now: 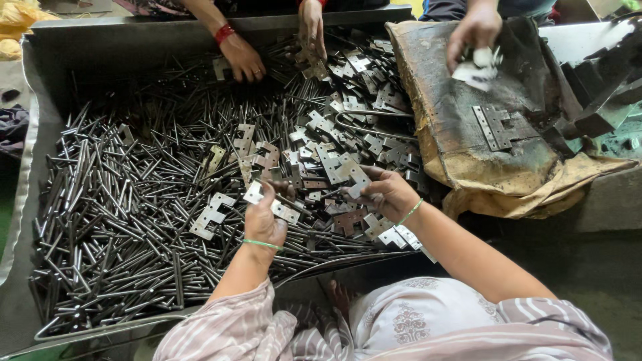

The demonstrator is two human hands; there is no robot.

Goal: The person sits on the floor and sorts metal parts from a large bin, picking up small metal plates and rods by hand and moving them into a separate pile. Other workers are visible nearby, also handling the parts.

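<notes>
My left hand (pixel 264 224) grips a flat metal hinge leaf (pixel 274 204) over the heap of dark steel pins (pixel 120 207). My right hand (pixel 388 194) holds another hinge leaf (pixel 352 175) just to the right, fingers curled around it. Both hands hover above a pile of loose hinge leaves (pixel 334 134) in the middle of the big metal tray (pixel 40 127). A thin green band circles each wrist.
Another person's two hands (pixel 242 59) pick through parts at the tray's far side. A third person's hand (pixel 475 30) holds pale pieces over a stained sack (pixel 468 154), where an assembled hinge (pixel 496 127) lies. Dark machine parts (pixel 602 100) stand at right.
</notes>
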